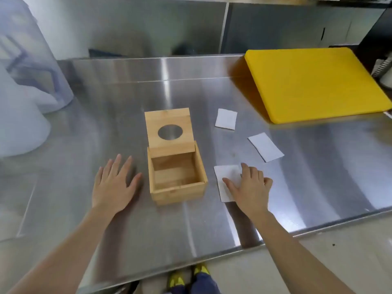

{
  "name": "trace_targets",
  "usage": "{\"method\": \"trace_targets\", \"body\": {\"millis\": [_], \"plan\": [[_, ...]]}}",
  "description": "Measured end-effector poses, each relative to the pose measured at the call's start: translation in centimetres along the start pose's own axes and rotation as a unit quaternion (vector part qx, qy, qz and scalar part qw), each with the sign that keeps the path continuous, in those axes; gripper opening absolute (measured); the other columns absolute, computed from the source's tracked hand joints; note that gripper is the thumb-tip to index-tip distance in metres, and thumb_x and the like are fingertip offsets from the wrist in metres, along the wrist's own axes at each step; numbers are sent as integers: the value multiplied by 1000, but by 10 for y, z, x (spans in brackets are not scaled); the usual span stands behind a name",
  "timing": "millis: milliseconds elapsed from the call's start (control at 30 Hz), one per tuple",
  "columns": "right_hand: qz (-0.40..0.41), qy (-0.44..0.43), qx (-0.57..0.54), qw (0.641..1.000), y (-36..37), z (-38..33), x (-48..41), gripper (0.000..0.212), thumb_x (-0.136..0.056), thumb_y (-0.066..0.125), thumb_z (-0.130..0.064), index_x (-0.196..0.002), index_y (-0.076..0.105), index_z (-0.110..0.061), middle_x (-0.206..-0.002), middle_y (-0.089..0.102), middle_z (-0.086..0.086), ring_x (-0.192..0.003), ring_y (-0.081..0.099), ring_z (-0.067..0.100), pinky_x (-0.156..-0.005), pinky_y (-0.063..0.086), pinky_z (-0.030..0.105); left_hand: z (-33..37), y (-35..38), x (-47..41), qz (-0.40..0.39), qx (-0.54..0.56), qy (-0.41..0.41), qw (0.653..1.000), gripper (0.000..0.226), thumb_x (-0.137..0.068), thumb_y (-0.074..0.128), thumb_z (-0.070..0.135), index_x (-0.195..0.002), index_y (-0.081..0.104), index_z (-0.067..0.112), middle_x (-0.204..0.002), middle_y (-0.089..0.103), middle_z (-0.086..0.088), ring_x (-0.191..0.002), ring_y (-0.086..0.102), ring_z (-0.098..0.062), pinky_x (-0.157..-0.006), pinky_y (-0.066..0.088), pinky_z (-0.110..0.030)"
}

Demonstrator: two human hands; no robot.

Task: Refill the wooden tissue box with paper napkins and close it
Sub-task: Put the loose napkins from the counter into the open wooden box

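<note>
The wooden tissue box (180,190) stands in the middle of the steel table with nothing inside. Its lid (168,122), with an oval hole, is swung up at the back. My left hand (114,183) lies flat on the table just left of the box, fingers apart, holding nothing. My right hand (249,187) rests with spread fingers on the nearest white napkin (226,177), right of the box. Two more napkins lie flat farther right: one (266,147) in the middle, one (226,119) farther back.
A yellow cutting board (314,83) lies at the back right of the steel table (106,115). Large translucent plastic containers (27,60) stand at the far left. The table's front edge runs diagonally below my arms, with floor and shoes under it.
</note>
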State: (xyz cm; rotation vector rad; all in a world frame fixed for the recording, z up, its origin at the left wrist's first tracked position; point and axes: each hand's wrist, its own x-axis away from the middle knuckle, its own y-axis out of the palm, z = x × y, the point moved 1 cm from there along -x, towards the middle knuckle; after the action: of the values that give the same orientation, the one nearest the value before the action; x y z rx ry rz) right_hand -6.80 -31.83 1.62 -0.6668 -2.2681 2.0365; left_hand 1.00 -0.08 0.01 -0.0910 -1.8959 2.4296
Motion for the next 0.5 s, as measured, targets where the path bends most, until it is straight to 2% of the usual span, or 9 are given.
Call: {"method": "trace_targets", "body": {"millis": [67,133,267,367,500], "plan": [[-59,79,-36,995,-2,0,1,61,-74,65,-53,-111,54,-6,-97,65,14,-91,59,34,-79,36,43,-1,3,2,-7,-2,-6,1000,58,-91,31,52,-144,24,29,-155,20,-6,-142,15,-25,-115,9,-41],[-115,137,-44,983,-2,4,-2,60,-73,64,-55,-108,50,-8,-101,64,10,-98,55,31,-81,31,40,-1,10,4,-12,-4,-4,1000,58,-91,30,52,-144,25,28,-155,21,-6,-142,15,-25,-116,10,-41],[-194,215,-113,950,-3,4,-14,46,-72,64,-47,-95,46,-11,-94,64,3,-91,57,28,-76,21,37,-2,12,2,-9,-11,1,1000,59,-91,28,53,-143,27,27,-154,22,-7,-142,15,-25,-115,10,-41],[-253,235,-105,933,-5,3,-22,36,-75,61,-45,-88,45,-15,-86,58,0,-83,52,24,-75,21,36,-2,11,3,-5,-17,1,1000,59,-91,28,53,-143,27,26,-154,24,-7,-142,16,-25,-115,11,-41],[-272,230,-137,924,-7,1,-26,22,-78,61,-33,-79,45,-19,-81,53,-3,-82,48,23,-77,22,35,-2,11,4,-2,-13,-2,1000,59,-91,28,53,-143,28,24,-154,24,-7,-142,16,-25,-115,11,-41]]}}
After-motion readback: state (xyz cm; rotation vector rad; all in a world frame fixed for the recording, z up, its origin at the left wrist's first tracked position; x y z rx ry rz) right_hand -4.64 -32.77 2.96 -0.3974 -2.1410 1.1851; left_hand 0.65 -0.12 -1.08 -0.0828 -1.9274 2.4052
